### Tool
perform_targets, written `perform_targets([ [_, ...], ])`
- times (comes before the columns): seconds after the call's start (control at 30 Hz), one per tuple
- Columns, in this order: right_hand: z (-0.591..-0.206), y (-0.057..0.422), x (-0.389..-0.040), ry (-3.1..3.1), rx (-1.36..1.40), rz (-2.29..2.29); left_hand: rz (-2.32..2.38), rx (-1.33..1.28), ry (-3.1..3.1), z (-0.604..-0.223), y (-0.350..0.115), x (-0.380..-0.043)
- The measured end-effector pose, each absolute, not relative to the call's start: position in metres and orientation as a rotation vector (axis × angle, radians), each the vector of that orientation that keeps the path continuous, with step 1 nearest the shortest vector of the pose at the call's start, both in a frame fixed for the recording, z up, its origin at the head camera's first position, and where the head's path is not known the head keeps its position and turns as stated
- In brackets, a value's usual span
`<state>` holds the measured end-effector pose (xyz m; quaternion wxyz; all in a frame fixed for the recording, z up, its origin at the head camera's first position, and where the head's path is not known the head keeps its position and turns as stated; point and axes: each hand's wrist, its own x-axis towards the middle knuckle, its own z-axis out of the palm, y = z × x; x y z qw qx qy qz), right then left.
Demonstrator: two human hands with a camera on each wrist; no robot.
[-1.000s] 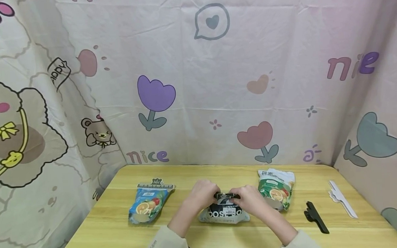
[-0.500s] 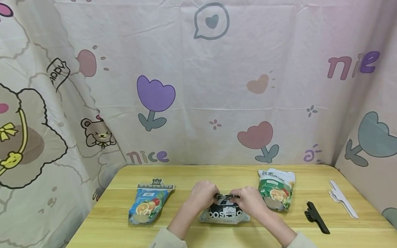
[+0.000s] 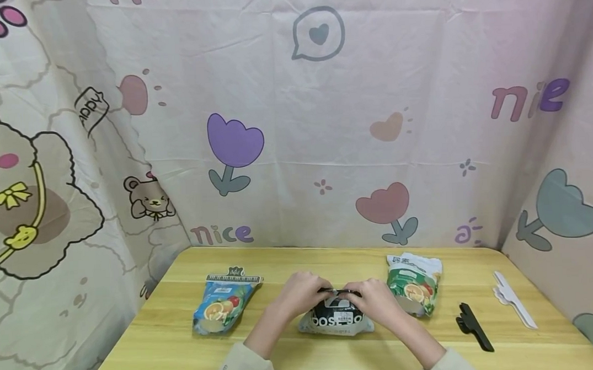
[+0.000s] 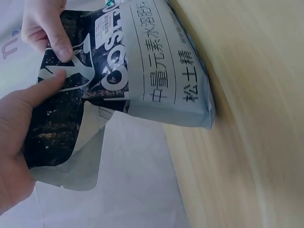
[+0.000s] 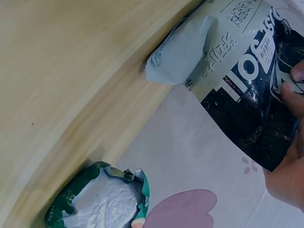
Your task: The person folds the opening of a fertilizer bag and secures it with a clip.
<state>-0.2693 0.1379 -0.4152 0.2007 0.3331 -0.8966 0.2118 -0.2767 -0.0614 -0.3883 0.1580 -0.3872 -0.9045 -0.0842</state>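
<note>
A black and grey plastic fertilizer bag (image 3: 336, 322) stands upright on the table in front of me, with large white letters across its front. My left hand (image 3: 301, 292) pinches the left part of its black top edge, and my right hand (image 3: 372, 296) pinches the right part. In the left wrist view, both thumbs press on the white logo of the bag (image 4: 156, 61), their tips close together, and the top corner flares out below my left hand (image 4: 14, 137). The right wrist view shows my right hand (image 5: 289, 147) gripping the dark upper part; its fingers behind the bag are hidden.
A blue bag (image 3: 221, 308) with a piano-patterned clip (image 3: 234, 278) across its top lies to the left. A green and white bag (image 3: 414, 283) stands at the back right. Further right lie a black bag clip (image 3: 474, 327) and a white bag clip (image 3: 514, 299). Patterned cloth (image 3: 303, 118) hangs behind the table.
The bag's top edge between my hands has tilted, showing now as a thin dark line with less of the logo beneath it. Both hands keep their grip in nearly the same place.
</note>
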Motion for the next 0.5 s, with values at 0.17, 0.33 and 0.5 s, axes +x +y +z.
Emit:
perform_targets([
  [0.17, -0.4143, 0.1389, -0.2681, -2.504, 0.941, 0.595, -0.234, -1.12, -2.557, -0.389, -0.0619, -0.277],
  [0.33, -0.4116, 0.1406, -0.2667, -2.539, 0.985, 0.664, -0.305, -1.133, -2.603, -0.3875, -0.064, -0.2762],
  [0.5, -0.4113, 0.1416, -0.2651, -2.549, 0.997, 0.683, -0.312, -1.108, -2.623, -0.3878, -0.0644, -0.2738],
])
